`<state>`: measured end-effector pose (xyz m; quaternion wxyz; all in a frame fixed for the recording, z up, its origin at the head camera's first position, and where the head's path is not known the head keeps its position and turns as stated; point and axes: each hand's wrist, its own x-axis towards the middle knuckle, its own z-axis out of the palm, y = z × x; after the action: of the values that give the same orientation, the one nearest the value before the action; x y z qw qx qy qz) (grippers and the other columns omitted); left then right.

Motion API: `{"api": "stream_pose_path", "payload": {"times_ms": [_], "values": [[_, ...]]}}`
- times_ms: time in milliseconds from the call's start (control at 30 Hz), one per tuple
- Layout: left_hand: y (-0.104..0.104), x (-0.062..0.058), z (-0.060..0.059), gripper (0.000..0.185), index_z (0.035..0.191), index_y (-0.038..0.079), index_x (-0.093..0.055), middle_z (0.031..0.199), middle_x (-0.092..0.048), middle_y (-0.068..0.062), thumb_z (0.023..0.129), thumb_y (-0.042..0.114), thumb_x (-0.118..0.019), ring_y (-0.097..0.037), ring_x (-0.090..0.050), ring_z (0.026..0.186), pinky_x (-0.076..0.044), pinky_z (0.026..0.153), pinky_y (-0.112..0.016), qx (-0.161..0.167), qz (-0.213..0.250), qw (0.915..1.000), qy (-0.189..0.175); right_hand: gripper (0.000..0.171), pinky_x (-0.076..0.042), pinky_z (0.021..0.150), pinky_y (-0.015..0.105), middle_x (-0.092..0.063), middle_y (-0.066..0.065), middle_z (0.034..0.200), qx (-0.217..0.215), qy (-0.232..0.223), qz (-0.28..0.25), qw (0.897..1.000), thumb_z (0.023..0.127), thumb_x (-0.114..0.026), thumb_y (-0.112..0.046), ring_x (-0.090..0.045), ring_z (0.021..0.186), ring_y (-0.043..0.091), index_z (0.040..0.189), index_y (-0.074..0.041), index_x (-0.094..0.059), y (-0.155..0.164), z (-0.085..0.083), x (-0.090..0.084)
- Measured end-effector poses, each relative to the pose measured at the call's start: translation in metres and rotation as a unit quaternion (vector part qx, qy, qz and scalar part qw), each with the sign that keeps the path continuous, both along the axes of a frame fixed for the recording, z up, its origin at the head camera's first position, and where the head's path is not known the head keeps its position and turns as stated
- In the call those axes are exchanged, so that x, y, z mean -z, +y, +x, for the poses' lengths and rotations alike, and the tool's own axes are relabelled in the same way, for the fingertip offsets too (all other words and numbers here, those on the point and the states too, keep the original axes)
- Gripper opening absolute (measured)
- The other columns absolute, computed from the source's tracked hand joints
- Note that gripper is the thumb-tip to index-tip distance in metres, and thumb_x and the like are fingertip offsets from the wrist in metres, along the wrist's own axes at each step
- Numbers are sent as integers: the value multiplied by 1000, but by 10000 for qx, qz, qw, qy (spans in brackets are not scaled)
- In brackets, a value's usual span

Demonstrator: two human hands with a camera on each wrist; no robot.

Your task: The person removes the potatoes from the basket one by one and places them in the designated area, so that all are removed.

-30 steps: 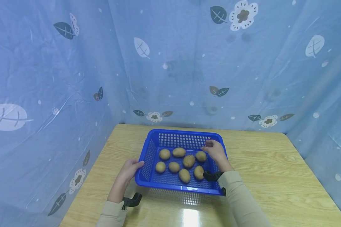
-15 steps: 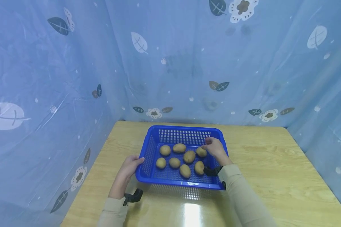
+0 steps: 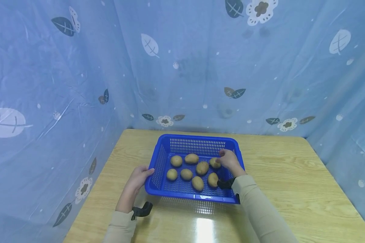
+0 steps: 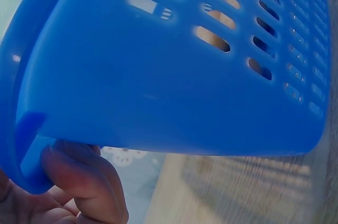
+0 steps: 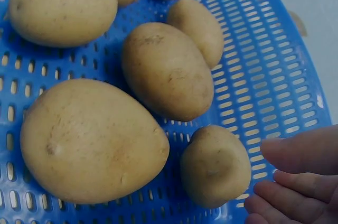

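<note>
A blue plastic basket (image 3: 182, 194) with slotted walls holds several potatoes, spread over its floor. My left hand (image 3: 137, 178) grips the basket's left rim; in the left wrist view its curled fingers (image 4: 87, 182) come round under the rim's edge. My right hand (image 3: 230, 160) is inside the basket at the right, over the far-right potato (image 3: 214, 163). In the right wrist view, thumb and fingers are spread apart beside that small potato (image 5: 215, 166), with nothing between them. A larger potato (image 5: 95, 142) lies beside it.
The basket stands on a light wooden table (image 3: 279, 168), with its far side near the table's back edge. A blue patterned curtain (image 3: 200, 67) hangs behind and along the sides. Each wrist carries a black strap mount (image 3: 142, 210).
My right hand has come down closer to the far-right potato, its fingertips now overlapping it in the head view. The head view has shifted slightly. My left hand keeps its grip on the rim.
</note>
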<state>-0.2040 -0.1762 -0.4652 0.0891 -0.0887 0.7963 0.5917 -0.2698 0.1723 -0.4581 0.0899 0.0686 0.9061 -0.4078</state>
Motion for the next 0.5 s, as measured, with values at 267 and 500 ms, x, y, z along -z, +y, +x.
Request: {"api": "stream_pose_path", "payload": {"times_ms": [267,500], "values": [[0,-2,1,29,109,-9,-60,97,-69,-19,97,16,-51,-22,-68,85,-55,78,-35,-20,21,10000,-34,52,-38,103,54,-50,29,132,-56,-165,233,9996,83,-63,-4,-47,123,45,130,9,-48,-1,-3,4],[0,-1,0,30,111,-8,-60,99,-69,-18,97,17,-51,-22,-68,86,-55,82,-37,-30,28,10000,-51,55,-40,101,53,-53,28,129,-59,-226,304,9993,76,-68,0,-50,120,44,128,8,-51,-2,-5,8]]}}
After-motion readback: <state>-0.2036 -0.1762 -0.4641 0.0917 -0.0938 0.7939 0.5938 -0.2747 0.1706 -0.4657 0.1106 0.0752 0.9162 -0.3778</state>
